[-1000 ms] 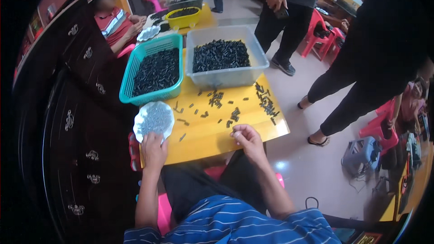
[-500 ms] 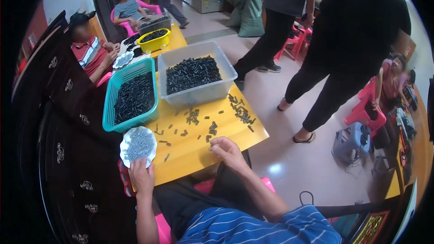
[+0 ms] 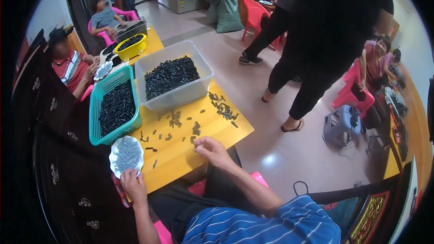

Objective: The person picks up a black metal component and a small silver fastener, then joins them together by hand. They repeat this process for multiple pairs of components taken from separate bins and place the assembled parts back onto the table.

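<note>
At the table's near left corner lies a white scalloped plate [image 3: 114, 162] heaped with small silvery metal pieces, perhaps screws. My left hand [image 3: 134, 187] rests at its near rim, fingertips touching the edge by the pieces, the thumb apart. Over the table's near edge is my right hand [image 3: 214, 152], thumb and index finger brought together and the other fingers curled; what they pinch is too small to make out. Small black cylindrical pieces [image 3: 175, 118] lie scattered beyond it. Behind the plate stands a teal basket [image 3: 93, 124] full of black pieces, beside a clear plastic bin [image 3: 199, 83] holding more.
Along the yellow table [image 3: 217, 138] farther back are a yellow basin [image 3: 139, 47] and another bin, with two seated people at its left side. Dark cabinets [image 3: 58, 131] line the left. People stand at right, near a blue-grey stool [image 3: 342, 124] and pink chairs.
The view has swung rightward, so the table and its things sit farther left. Both hands keep nearly the same places on the table. The standing people have shifted slightly.
</note>
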The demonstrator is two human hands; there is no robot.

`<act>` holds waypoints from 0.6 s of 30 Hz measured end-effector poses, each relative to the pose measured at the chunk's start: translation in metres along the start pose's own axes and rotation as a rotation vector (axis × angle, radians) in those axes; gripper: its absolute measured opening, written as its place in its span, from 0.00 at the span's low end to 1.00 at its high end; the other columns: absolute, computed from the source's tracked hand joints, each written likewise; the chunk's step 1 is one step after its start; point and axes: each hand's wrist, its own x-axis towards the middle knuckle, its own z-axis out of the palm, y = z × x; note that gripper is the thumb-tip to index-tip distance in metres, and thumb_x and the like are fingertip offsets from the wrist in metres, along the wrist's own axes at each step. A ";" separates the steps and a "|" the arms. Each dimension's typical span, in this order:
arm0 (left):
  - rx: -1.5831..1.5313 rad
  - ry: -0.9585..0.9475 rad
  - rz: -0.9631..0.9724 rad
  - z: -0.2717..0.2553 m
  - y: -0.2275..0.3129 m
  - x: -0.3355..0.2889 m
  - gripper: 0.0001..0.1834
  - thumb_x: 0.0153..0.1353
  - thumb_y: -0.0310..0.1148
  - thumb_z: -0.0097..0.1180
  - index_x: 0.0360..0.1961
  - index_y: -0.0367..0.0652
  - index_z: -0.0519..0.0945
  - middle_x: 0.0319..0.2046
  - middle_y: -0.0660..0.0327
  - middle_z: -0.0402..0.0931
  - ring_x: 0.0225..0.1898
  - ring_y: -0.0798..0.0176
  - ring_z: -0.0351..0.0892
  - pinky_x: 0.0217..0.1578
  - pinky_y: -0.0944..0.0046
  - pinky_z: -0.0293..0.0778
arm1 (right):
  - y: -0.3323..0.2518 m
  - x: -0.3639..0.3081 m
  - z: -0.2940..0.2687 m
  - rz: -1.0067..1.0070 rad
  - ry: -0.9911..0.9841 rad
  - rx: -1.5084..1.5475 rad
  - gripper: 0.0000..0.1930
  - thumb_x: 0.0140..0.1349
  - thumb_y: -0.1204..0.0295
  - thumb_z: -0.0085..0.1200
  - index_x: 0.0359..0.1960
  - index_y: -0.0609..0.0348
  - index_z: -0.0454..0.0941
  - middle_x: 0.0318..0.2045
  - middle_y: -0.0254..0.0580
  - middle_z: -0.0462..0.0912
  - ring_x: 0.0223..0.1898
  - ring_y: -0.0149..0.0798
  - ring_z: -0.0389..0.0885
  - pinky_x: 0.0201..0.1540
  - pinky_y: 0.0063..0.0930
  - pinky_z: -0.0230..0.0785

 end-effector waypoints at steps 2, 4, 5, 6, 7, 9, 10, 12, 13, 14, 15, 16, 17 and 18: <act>-0.007 0.008 0.003 0.000 0.002 0.000 0.10 0.48 0.19 0.63 0.33 0.36 0.79 0.38 0.52 0.76 0.44 0.46 0.75 0.46 0.49 0.71 | 0.001 0.001 -0.001 -0.001 0.006 0.010 0.10 0.70 0.72 0.53 0.49 0.61 0.74 0.40 0.33 0.79 0.44 0.27 0.80 0.44 0.22 0.74; -0.015 0.002 0.011 0.000 0.002 -0.001 0.09 0.48 0.19 0.63 0.33 0.37 0.79 0.38 0.52 0.76 0.44 0.46 0.75 0.47 0.49 0.71 | 0.001 0.000 0.000 0.011 0.006 0.016 0.10 0.70 0.72 0.54 0.49 0.61 0.75 0.40 0.33 0.80 0.44 0.27 0.81 0.44 0.23 0.75; -0.015 0.004 0.009 0.001 0.001 -0.002 0.09 0.49 0.19 0.62 0.33 0.37 0.79 0.38 0.52 0.76 0.44 0.46 0.75 0.47 0.49 0.70 | 0.002 0.001 0.000 0.007 0.022 0.016 0.10 0.70 0.72 0.54 0.49 0.61 0.75 0.40 0.33 0.80 0.44 0.27 0.81 0.44 0.23 0.75; -0.004 0.012 0.018 0.004 -0.004 -0.005 0.07 0.51 0.19 0.61 0.32 0.37 0.79 0.38 0.52 0.76 0.44 0.46 0.75 0.47 0.49 0.71 | 0.003 0.001 0.001 0.005 0.014 0.006 0.10 0.69 0.72 0.54 0.49 0.62 0.75 0.39 0.33 0.80 0.44 0.27 0.81 0.44 0.23 0.75; -0.014 0.005 0.030 0.006 -0.008 -0.008 0.07 0.51 0.19 0.61 0.32 0.37 0.79 0.38 0.52 0.76 0.44 0.46 0.75 0.47 0.49 0.71 | 0.004 0.001 0.001 0.002 0.006 -0.005 0.10 0.69 0.72 0.54 0.49 0.62 0.75 0.39 0.33 0.80 0.43 0.27 0.81 0.43 0.23 0.75; -0.036 0.028 0.039 0.007 -0.010 -0.008 0.06 0.52 0.19 0.61 0.32 0.36 0.78 0.37 0.53 0.77 0.44 0.46 0.75 0.46 0.50 0.71 | 0.007 0.002 0.001 -0.009 0.033 -0.001 0.11 0.69 0.72 0.55 0.49 0.62 0.75 0.38 0.33 0.80 0.41 0.26 0.80 0.43 0.23 0.75; -0.038 0.045 0.066 0.007 -0.007 -0.006 0.05 0.53 0.19 0.59 0.30 0.35 0.77 0.34 0.52 0.76 0.41 0.45 0.75 0.45 0.51 0.71 | 0.010 0.003 -0.001 -0.028 0.020 -0.003 0.11 0.68 0.72 0.55 0.49 0.63 0.75 0.38 0.33 0.80 0.40 0.26 0.80 0.42 0.22 0.75; -0.049 0.026 0.072 0.009 -0.005 -0.005 0.04 0.53 0.19 0.59 0.30 0.35 0.77 0.34 0.52 0.76 0.41 0.45 0.75 0.45 0.51 0.71 | 0.012 0.002 -0.002 -0.065 0.031 0.018 0.11 0.67 0.73 0.57 0.48 0.63 0.76 0.35 0.32 0.79 0.36 0.24 0.78 0.40 0.21 0.75; -0.050 0.012 0.067 0.010 -0.005 -0.006 0.04 0.54 0.19 0.59 0.29 0.35 0.76 0.33 0.52 0.76 0.41 0.46 0.75 0.45 0.51 0.71 | 0.015 0.003 -0.002 -0.070 0.048 0.017 0.11 0.67 0.73 0.57 0.48 0.63 0.76 0.35 0.32 0.79 0.36 0.24 0.78 0.40 0.21 0.75; -0.061 0.007 0.081 0.011 -0.007 -0.007 0.04 0.54 0.19 0.59 0.29 0.35 0.76 0.33 0.52 0.76 0.41 0.46 0.75 0.45 0.51 0.71 | 0.018 0.004 -0.003 -0.077 0.044 0.020 0.11 0.67 0.73 0.57 0.48 0.63 0.75 0.34 0.31 0.79 0.35 0.24 0.78 0.39 0.21 0.75; -0.035 0.008 0.093 0.011 -0.011 -0.008 0.04 0.53 0.18 0.59 0.30 0.36 0.77 0.33 0.52 0.77 0.41 0.46 0.75 0.45 0.51 0.71 | 0.018 0.005 -0.002 -0.084 0.039 0.023 0.11 0.67 0.73 0.57 0.48 0.63 0.75 0.33 0.31 0.79 0.34 0.24 0.78 0.39 0.20 0.74; -0.009 0.011 0.106 0.012 -0.013 -0.009 0.05 0.53 0.18 0.59 0.31 0.36 0.78 0.33 0.52 0.77 0.41 0.47 0.76 0.45 0.51 0.72 | 0.018 0.005 -0.002 -0.065 0.036 0.041 0.11 0.66 0.73 0.57 0.48 0.63 0.75 0.32 0.30 0.79 0.32 0.23 0.78 0.37 0.20 0.74; -0.021 0.007 0.119 0.012 -0.014 -0.010 0.05 0.53 0.18 0.59 0.31 0.36 0.78 0.33 0.52 0.77 0.41 0.47 0.76 0.45 0.51 0.72 | 0.018 0.005 -0.001 -0.071 0.053 0.039 0.11 0.66 0.73 0.57 0.48 0.63 0.75 0.32 0.30 0.79 0.32 0.23 0.78 0.37 0.20 0.74; -0.014 0.013 0.123 0.013 -0.014 -0.010 0.05 0.53 0.18 0.59 0.31 0.36 0.78 0.33 0.52 0.77 0.40 0.47 0.76 0.44 0.51 0.72 | 0.019 0.005 -0.001 -0.069 0.043 0.044 0.11 0.66 0.73 0.57 0.47 0.63 0.75 0.32 0.30 0.78 0.32 0.23 0.77 0.37 0.20 0.73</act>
